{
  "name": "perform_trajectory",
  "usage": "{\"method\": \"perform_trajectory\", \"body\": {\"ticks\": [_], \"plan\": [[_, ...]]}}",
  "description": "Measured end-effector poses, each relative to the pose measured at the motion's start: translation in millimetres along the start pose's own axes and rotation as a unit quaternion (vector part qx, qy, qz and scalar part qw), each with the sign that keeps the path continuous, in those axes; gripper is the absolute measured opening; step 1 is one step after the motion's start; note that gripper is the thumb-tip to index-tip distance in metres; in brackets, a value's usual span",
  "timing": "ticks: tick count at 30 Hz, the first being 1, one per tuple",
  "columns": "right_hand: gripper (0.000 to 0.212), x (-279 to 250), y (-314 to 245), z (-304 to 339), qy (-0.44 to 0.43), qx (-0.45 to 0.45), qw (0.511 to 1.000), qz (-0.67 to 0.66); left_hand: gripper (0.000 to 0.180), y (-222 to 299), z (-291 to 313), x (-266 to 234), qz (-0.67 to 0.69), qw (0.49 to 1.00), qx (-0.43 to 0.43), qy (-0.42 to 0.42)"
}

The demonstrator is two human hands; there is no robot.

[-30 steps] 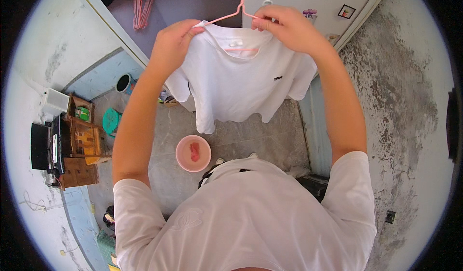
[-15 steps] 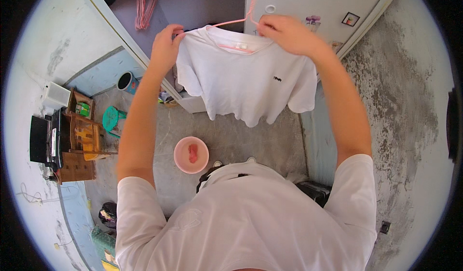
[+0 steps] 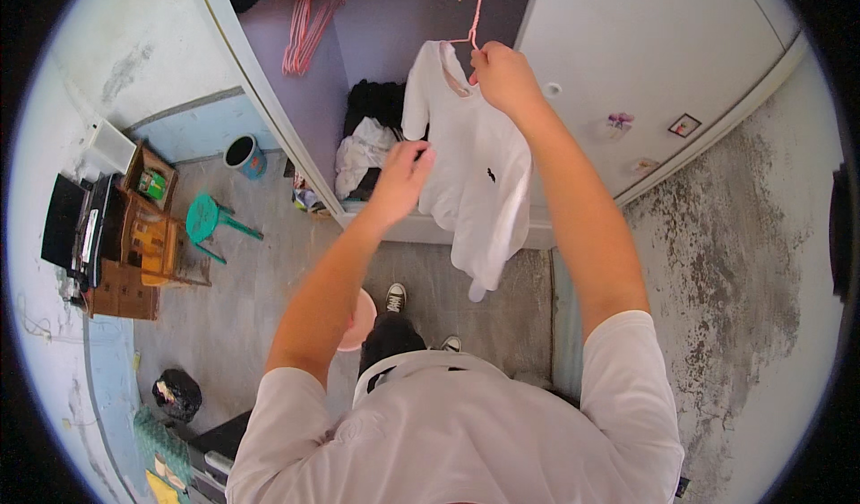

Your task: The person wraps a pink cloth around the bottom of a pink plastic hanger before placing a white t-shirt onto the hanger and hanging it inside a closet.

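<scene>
A white short-sleeved T-shirt (image 3: pixel 479 163) with a small dark mark on its chest hangs from a pink clothes hanger (image 3: pixel 476 7), its hook pointing up. My right hand (image 3: pixel 506 78) is closed round the hanger near the shirt's right shoulder; its fingertips are partly hidden. Below the shirt's left sleeve is my left hand (image 3: pixel 403 181), fingers loosely extended, close beside the cloth and holding nothing. The shirt is turned partly sideways in front of the open wardrobe (image 3: pixel 376 29).
Several pink hangers (image 3: pixel 309 25) hang inside the wardrobe at left. Black clothes (image 3: pixel 374 101) and white clothes (image 3: pixel 365 150) lie piled within. A sliding door (image 3: pixel 645 65) covers its right side. On the floor are a pink basin (image 3: pixel 363 325), a green stool (image 3: pixel 206 217) and a bin (image 3: pixel 244 156).
My left hand has let go of the shirt's left shoulder and dropped lower. The shirt has turned sideways in my right hand. I have moved nearer the wardrobe, and the basin is now partly behind my arm.
</scene>
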State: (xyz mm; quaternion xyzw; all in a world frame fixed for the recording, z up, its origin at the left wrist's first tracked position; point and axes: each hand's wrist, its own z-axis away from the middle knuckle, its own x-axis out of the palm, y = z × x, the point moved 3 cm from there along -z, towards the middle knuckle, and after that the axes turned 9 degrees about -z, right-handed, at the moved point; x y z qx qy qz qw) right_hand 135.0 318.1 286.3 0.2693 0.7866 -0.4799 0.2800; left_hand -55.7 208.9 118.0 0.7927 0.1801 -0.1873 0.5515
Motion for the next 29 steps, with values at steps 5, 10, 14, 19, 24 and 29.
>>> {"method": "perform_trajectory", "body": {"ticks": [5, 10, 14, 19, 24, 29], "plan": [[0.026, 12.3, 3.3, -72.3, 0.103, 0.021, 0.983, 0.149, 0.071, -10.6, -51.7, 12.8, 0.023, 0.993, 0.086, -0.076], [0.028, 9.6, 9.8, -145.7, 0.113, 0.142, 0.955, 0.233, 0.092, -25.1, -101.2, 15.6, 0.011, 0.988, 0.082, -0.13], [0.031, 8.5, 15.0, -186.7, 0.094, 0.206, 0.936, 0.269, 0.089, -50.9, -124.6, 15.9, 0.001, 0.986, 0.075, -0.148], [0.031, 7.5, 85.1, -211.4, 0.141, 0.284, 0.908, 0.272, 0.08, -94.1, -133.2, 25.4, -0.083, 0.98, 0.068, -0.168], [0.032, 33.7, 78.1, -204.2, 0.139, 0.327, 0.9, 0.251, 0.074, -156.2, -120.9, 2.3, -0.094, 0.973, -0.015, -0.209], [0.034, 33.5, 83.2, -197.9, 0.129, 0.307, 0.907, 0.257, 0.07, -188.1, -117.4, -10.4, -0.102, 0.962, -0.034, -0.25]]}}
